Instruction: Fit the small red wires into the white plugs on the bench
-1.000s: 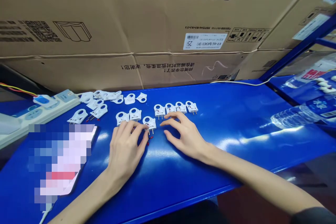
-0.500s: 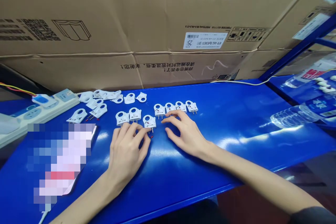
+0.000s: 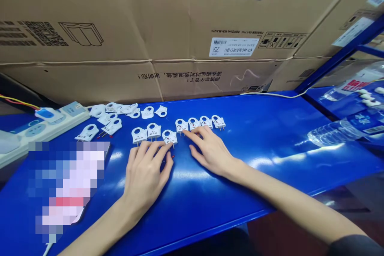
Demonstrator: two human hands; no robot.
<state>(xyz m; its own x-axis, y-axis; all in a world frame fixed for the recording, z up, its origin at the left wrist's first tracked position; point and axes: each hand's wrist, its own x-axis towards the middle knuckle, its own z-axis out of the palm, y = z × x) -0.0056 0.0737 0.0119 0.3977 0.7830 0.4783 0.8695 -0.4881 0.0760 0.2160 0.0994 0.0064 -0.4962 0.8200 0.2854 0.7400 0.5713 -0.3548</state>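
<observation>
Small white plug housings with a round hole and metal prongs lie in two groups before me. My left hand (image 3: 148, 170) rests at the prongs of the nearer group, which has a left plug housing (image 3: 139, 135), a middle plug housing (image 3: 154, 130) and a right plug housing (image 3: 169, 137). Its fingers are spread, index fingertip at the right housing. A red-tipped wire end shows by the thumb. My right hand (image 3: 213, 150) has its fingers apart and touches the lower edge of another row, at a plug housing (image 3: 181, 125). Its fingers partly cover this row, which ends at a right-hand plug housing (image 3: 218, 121).
More white housings (image 3: 120, 108) are heaped at the back left, beside a power strip (image 3: 72, 113). A blurred-out phone (image 3: 72, 184) lies at front left. A large cardboard box (image 3: 180, 20) backs the blue table (image 3: 240, 208). Plastic bottles (image 3: 333, 132) lie at right.
My right index fingertip has shifted slightly left and down to the leftmost housing of its row. My left hand has hardly moved, its index finger slightly higher against the housing.
</observation>
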